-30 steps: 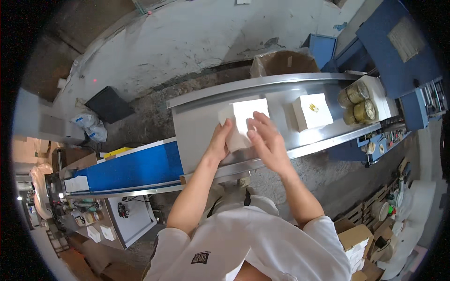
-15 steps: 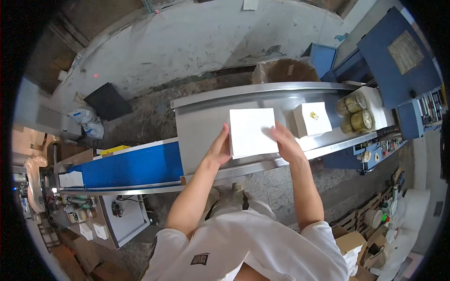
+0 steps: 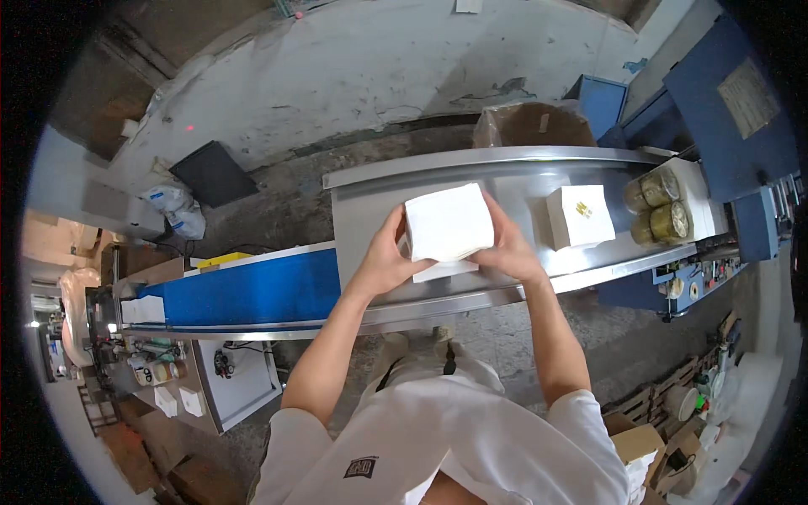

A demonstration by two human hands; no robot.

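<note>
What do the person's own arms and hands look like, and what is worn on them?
Both forearms are bare; the left hand and right hand wear no gloves, rings or watch. Short white sleeves of a white T-shirt with a small dark chest emblem end above the elbows.

Head-worn fisheye, looking steeply down, conveyor [image 3: 505,189] near

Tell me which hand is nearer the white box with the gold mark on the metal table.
Right. The right hand is beside the white box; the left hand is farther left.
</note>
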